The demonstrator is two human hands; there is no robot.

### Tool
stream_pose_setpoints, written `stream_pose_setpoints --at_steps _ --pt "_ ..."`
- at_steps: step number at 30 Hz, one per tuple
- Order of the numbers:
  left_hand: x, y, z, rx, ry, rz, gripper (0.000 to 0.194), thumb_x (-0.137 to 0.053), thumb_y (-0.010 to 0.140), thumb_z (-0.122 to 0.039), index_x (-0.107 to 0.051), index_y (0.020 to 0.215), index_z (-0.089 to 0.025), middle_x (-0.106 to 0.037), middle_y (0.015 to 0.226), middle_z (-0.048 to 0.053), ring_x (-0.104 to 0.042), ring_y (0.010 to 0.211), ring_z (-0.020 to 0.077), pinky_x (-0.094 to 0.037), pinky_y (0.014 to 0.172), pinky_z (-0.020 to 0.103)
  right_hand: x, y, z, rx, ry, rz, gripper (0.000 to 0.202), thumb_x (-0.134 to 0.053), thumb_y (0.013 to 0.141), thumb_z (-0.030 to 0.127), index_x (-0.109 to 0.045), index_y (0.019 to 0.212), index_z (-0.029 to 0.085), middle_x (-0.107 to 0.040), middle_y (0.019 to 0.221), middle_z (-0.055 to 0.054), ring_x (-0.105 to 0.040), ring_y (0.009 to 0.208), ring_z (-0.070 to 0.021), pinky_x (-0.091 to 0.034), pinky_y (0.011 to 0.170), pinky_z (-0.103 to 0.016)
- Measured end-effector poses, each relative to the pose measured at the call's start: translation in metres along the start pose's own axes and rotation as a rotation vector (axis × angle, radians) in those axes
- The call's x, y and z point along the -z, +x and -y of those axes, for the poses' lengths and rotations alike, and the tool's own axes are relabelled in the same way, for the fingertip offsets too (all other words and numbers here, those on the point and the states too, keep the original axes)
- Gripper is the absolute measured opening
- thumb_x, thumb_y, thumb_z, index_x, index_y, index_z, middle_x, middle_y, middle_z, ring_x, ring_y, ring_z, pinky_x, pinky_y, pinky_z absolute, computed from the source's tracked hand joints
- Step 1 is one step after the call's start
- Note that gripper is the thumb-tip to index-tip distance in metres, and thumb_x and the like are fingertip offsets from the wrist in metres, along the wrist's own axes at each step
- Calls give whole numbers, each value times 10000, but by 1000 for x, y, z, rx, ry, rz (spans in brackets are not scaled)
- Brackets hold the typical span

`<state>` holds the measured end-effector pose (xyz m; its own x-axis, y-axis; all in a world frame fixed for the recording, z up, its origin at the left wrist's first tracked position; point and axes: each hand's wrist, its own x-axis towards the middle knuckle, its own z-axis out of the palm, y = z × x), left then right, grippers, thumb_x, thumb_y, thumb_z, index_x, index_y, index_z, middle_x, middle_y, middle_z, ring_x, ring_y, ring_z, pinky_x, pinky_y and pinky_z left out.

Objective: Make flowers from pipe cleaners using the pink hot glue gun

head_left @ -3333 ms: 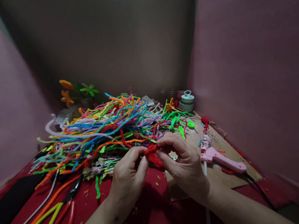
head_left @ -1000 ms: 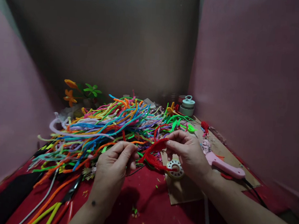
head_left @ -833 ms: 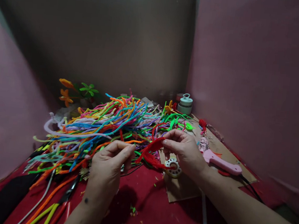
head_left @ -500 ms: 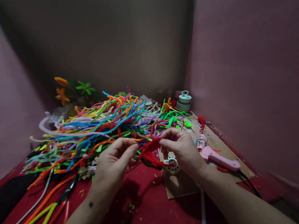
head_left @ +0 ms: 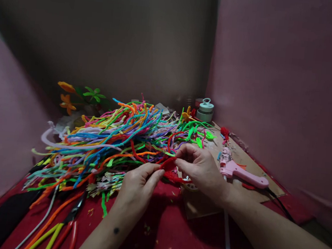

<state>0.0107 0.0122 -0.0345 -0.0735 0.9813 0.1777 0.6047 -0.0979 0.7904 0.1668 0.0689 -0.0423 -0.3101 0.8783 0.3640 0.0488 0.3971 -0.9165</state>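
Note:
A red fuzzy piece (head_left: pixel 168 164) is stretched between my two hands above the red cloth. My left hand (head_left: pixel 144 185) pinches its left end between thumb and forefinger. The fingertips of my right hand (head_left: pixel 198 167) are closed on its upper right end. Below them hang more red fuzzy strands (head_left: pixel 175 178), partly hidden by my right hand. A white ring-shaped item (head_left: pixel 191 186) lies on the cardboard, mostly covered by my right hand.
A big pile of coloured fuzzy stems (head_left: pixel 118 131) spreads at the left and centre. The pink glue gun (head_left: pixel 246 176) lies on cardboard (head_left: pixel 205 208) at the right. Scissors (head_left: pixel 77 210) and pliers-like handles are at lower left. A pale green jar (head_left: pixel 205 110) stands behind.
My left hand has moved right and slightly up, closer to my right hand, and now pinches the red piece. The white ring is more covered.

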Motion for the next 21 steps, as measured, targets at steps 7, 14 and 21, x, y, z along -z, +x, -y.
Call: stream_pose_setpoints --at_steps 7,14,21 --pt "-1 0 -3 4 64 54 251 -473 798 -314 -673 730 -180 -603 631 0 -499 606 151 -372 591 235 -1 -1 1 36 -61 -4 89 -526 697 88 -548 670 170 -505 561 51 -469 488 -78 -380 480 -206" --pt "0 1 -4 95 -71 103 256 -516 758 -340 -622 606 -165 -518 540 -21 -452 540 129 -334 521 216 0 0 2 -2 -39 19 78 -536 690 95 -555 666 167 -519 551 51 -476 479 -80 -379 476 -207" --pt "1 2 -5 257 -336 287 256 -555 724 -356 -589 590 -140 -518 509 -20 -425 474 103 -317 482 215 2 4 0 -51 14 49 78 -545 660 82 -563 649 157 -531 543 47 -483 475 -84 -379 472 -212"
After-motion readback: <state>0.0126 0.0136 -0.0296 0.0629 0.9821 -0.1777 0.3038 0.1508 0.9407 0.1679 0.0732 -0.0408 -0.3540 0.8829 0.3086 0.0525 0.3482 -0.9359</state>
